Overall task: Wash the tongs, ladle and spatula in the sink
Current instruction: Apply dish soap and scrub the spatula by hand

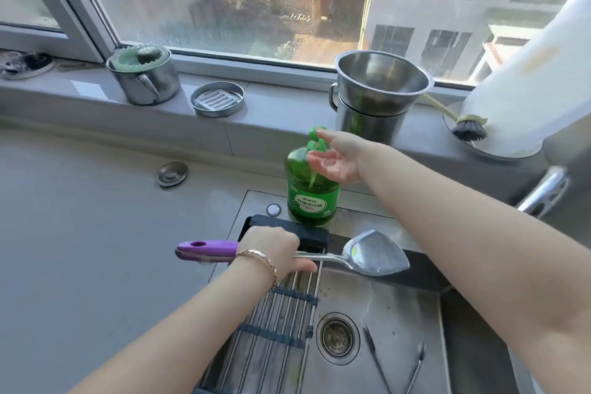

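My left hand (277, 248) grips the spatula (374, 253) by its shaft, just past the purple handle, and holds its steel blade level over the sink (399, 313). My right hand (335, 157) is at the pump of the green dish soap bottle (311, 198): the thumb rests on the pump head and the cupped palm sits under the spout. The metal tongs (396, 365) lie on the sink floor to the right of the drain (337, 337). No ladle is visible.
A roll-up steel drying rack (275, 313) covers the sink's left side. On the windowsill stand a lidded steel pot (144, 77), a small round grater tin (217, 98), stacked steel pots (377, 96) and a dish brush (467, 128). The faucet (543, 192) is at the right.
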Available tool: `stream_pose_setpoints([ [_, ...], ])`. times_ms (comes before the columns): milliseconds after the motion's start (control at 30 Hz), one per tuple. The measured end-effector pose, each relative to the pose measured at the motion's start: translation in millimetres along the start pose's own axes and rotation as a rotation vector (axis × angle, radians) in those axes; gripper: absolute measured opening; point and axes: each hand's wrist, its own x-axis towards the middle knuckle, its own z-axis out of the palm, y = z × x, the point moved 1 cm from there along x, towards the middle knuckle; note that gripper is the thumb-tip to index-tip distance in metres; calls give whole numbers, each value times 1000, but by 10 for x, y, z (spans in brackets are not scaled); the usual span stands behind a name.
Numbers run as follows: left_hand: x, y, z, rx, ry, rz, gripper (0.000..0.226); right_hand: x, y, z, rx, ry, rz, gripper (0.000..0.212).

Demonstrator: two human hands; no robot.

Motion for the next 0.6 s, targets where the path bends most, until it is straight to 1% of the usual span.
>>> stream_pose_setpoints([
  [167,119,-67,43,8,-3,14,66,124,-87,-11,26,5,22,41],
  [467,311,-156,82,12,41,25,65,247,-127,4,120,35,45,40],
  [600,325,-192,88,2,72,19,63,283,-89,3,169,11,70,39],
])
